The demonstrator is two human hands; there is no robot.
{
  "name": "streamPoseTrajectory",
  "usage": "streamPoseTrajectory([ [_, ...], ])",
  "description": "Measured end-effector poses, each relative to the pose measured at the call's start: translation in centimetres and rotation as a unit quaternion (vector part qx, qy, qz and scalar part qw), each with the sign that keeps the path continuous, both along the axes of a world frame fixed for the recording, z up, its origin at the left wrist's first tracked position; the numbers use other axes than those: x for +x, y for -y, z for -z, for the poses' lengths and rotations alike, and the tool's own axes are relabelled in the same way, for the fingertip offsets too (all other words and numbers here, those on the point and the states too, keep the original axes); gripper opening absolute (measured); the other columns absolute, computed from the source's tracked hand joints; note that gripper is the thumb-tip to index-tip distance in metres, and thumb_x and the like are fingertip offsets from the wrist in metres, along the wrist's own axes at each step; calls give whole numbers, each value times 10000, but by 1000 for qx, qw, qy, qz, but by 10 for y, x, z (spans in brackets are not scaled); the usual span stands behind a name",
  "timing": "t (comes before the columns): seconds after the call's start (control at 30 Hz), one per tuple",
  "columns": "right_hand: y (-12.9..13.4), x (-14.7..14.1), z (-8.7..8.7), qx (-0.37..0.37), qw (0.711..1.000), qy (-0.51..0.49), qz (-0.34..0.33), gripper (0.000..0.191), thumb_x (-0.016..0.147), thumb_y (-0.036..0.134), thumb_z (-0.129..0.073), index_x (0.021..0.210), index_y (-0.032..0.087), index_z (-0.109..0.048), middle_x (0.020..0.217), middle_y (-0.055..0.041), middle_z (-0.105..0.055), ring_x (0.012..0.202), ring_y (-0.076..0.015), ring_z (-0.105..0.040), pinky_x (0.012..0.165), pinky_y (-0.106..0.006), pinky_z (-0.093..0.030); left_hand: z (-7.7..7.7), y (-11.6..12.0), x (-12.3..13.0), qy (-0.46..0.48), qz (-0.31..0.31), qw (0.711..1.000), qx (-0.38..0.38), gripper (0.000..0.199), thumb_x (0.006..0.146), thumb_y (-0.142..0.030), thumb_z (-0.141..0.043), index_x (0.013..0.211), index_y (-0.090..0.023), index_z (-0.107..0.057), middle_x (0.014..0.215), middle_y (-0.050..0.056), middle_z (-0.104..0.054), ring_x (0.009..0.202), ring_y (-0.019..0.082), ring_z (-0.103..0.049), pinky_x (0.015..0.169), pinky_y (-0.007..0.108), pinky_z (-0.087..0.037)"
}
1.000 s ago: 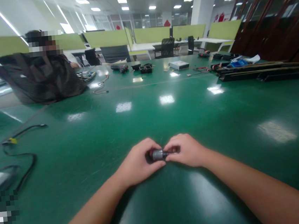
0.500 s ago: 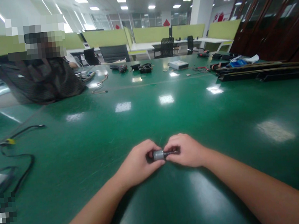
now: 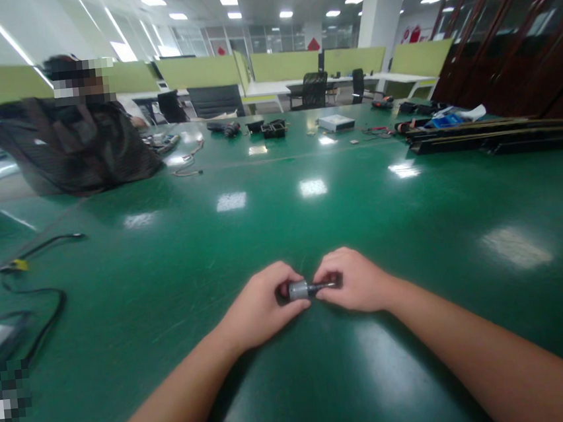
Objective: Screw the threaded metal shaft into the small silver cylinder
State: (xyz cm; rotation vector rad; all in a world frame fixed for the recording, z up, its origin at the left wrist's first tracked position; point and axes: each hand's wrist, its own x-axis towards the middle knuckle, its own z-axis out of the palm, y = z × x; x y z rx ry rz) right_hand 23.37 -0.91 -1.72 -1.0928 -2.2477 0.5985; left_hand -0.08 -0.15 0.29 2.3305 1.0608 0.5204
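Between my hands lies a small cylindrical object (image 3: 298, 291) with a silver-grey body and a thin dark shaft pointing right. Its exact kind is too small to tell. My left hand (image 3: 265, 302) is closed on the grey body, thumb in front and fingers behind. My right hand (image 3: 354, 282) curls its fingers and thumb around the dark shaft, hiding part of it. Both hands rest low over the green tabletop (image 3: 283, 231).
On the left lie a black cable (image 3: 53, 292) with a yellow tag and a large dark bag (image 3: 91, 150), a person behind it. Toward the far edge are a drill-like tool (image 3: 224, 129), a grey box (image 3: 337, 123) and black strips (image 3: 498, 134) at right.
My right hand has shifted slightly right and up, showing a little more of the dark shaft. My left hand stays nearly in place on the grey body.
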Motion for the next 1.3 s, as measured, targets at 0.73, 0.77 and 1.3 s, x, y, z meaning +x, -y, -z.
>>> streamPoseTrajectory([
  [0.73,-8,21,-4,-13,1000,19,-17,73,723,206,-791,744,189,-723,727,15,-706,703,-138,-634,801,-315,-406,1,-1,0,7,-4,1000,-14,186,825,-312,-738,950,-199,-659,859,7,-620,759,171,-584,676,272,-441],
  [0.77,-9,23,-4,-17,1000,19,-17,72,721,204,-790,741,187,-723,726,16,-705,701,-136,-632,800,-312,-412,2,-1,0,8,-4,1000,-16,189,826,-314,-738,952,-199,-659,863,8,-621,759,171,-584,677,272,-443],
  [1.3,-10,25,-4,-65,998,-11,-5,65,709,217,-797,733,176,-753,682,2,-688,613,-120,-582,621,-245,-419,3,-1,0,8,-14,1000,-18,195,815,-315,-750,948,-199,-665,849,-1,-619,743,164,-586,669,271,-444],
])
